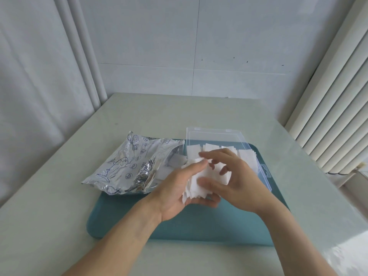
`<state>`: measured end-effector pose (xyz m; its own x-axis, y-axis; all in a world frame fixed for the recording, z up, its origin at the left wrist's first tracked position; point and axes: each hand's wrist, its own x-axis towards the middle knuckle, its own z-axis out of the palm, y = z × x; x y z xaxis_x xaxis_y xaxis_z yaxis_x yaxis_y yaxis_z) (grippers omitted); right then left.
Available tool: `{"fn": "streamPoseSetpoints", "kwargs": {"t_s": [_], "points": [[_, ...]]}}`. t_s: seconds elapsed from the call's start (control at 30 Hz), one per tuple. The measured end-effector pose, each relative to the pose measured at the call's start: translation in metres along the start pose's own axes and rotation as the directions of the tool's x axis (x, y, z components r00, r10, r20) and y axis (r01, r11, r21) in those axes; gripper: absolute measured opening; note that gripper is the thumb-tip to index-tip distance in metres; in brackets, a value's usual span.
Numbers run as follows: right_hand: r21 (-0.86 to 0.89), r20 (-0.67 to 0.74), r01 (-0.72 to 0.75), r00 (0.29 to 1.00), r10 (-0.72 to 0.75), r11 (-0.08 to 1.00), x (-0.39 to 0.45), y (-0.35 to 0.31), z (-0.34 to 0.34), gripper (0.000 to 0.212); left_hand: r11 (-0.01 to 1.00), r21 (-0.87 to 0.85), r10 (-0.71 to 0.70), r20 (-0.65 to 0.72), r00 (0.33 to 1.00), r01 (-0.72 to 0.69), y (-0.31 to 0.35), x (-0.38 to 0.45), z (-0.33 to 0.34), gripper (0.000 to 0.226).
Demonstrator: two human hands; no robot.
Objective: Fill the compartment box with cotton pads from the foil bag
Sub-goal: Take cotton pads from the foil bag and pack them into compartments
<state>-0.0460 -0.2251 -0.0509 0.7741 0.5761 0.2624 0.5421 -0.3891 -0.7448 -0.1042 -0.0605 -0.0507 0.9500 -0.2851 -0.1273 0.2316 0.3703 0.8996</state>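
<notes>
Both hands are squaring a loose stack of pads (201,182) above the tray (123,226), left hand (179,192) cupping it, right hand (237,180) pinching its edge; next, I judge, into the box (264,176), beside the bag (127,166).

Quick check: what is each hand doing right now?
Left hand: holds a stack of cotton pads.
Right hand: fingers curled round the same stack.

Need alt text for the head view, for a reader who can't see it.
Both hands, left and right, hold a stack of cotton pads over a blue tray. Behind them stands a clear box already holding pads; an open foil bag lies to the left.
</notes>
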Motion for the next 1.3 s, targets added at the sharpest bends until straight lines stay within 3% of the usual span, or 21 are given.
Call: {"fn": "streamPoseSetpoints", "kwargs": {"t_s": [0.07,0.17,0.33,0.43,0.5,0.53,0.57,0.67,0.8,1.07,1.3], "points": [[0.031,0.02,0.025,0.999,-0.026,0.999,0.0,0.001,-0.001,0.039,0.998,-0.007,-0.054,0.066,0.996,0.055,0.001,-0.002,-0.001,0.05],[0.115,-0.118,0.043,0.993,-0.029,0.992,0.0,-0.003,-0.001,0.034,0.998,-0.02,-0.064,0.109,0.992,0.066,0.005,-0.004,-0.002,0.047],[0.065,-0.255,0.102,0.963,-0.082,0.993,0.0,-0.004,-0.004,0.017,0.997,-0.031,-0.068,0.077,0.995,0.071,0.006,-0.002,-0.006,0.063],[0.321,-0.262,0.121,0.964,-0.035,0.939,-0.001,-0.002,-0.016,0.015,0.996,-0.071,-0.056,0.025,0.998,0.058,0.005,0.001,-0.008,0.054],[0.541,-0.174,0.13,0.984,-0.04,0.831,-0.003,-0.003,-0.028,0.021,0.995,-0.072,-0.072,0.023,0.997,0.073,0.006,0.001,-0.009,0.052],[0.566,-0.102,0.102,0.993,-0.054,0.818,-0.004,-0.003,-0.032,0.024,0.993,-0.072,-0.089,0.04,0.995,0.092,0.006,0.0,-0.009,0.053],[0.526,-0.031,0.076,0.997,-0.07,0.847,-0.005,-0.005,-0.033,0.025,0.991,-0.069,-0.11,0.068,0.992,0.115,0.006,0.0,-0.008,0.055],[0.188,0.127,0.02,0.991,-0.045,0.982,-0.006,-0.006,-0.024,0.017,0.981,-0.034,-0.178,0.202,0.963,0.189,0.003,-0.001,-0.007,0.069],[-0.058,0.08,-0.073,0.994,0.078,0.996,-0.004,-0.014,-0.009,0.037,0.971,0.011,-0.231,0.309,0.923,0.239,0.0,-0.001,-0.012,0.083],[-0.042,-0.022,0.076,0.997,-0.076,0.996,-0.005,-0.018,-0.006,0.024,0.959,-0.075,-0.244,0.266,0.933,0.272,0.0,0.0,-0.013,0.087],[0.008,-0.12,0.102,0.988,-0.1,0.995,-0.007,-0.016,-0.003,0.028,0.978,-0.09,-0.173,0.136,0.975,0.186,0.006,0.0,-0.009,0.059]]}}
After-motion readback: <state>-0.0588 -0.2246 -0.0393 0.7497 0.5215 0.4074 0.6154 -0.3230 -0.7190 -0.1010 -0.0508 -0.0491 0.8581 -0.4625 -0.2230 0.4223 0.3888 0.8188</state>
